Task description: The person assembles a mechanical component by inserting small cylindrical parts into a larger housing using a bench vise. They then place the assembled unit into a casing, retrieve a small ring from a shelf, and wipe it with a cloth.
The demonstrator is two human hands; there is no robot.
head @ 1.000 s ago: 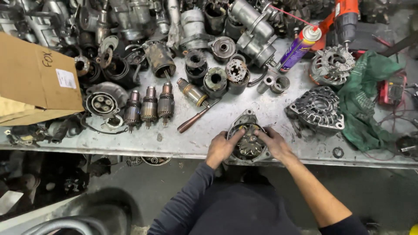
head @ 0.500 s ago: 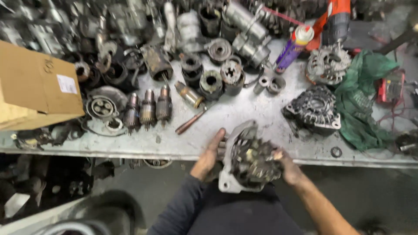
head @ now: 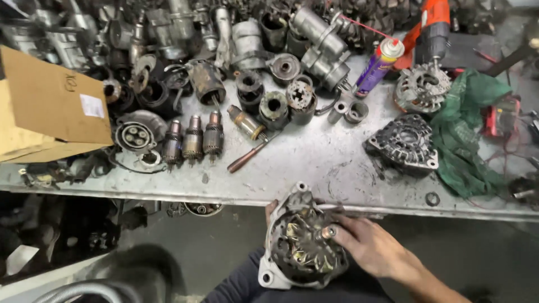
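**Both hands on an alternator half, off the near edge of the surface**

Grasping from either side, the two hands carry an alternator housing (head: 300, 238) with its rotor and shaft end facing up. The right hand (head: 373, 247) lies across the right rim, fingers curled toward the shaft stub; its grip is closed on the casting. Of the left hand (head: 272, 209) only fingertips show behind the upper left rim, so it seems to support the part from behind, though how firmly cannot be told. The housing hangs clear of the surface (head: 314, 157), just below its near edge and over the person's lap.

Behind it, near the right end, lie another alternator shell (head: 405, 143) and a green rag (head: 469, 132); a screwdriver (head: 250, 154) and three armatures (head: 192, 139) sit toward the middle, a cardboard box (head: 50, 109) at the left end.

The part looks heavy and probably oily, held with nothing under it: a slipping finger could drop it to the floor. The rotor may also slide out of the shell if it tilts, and fingers near the fan blades could be pinched.
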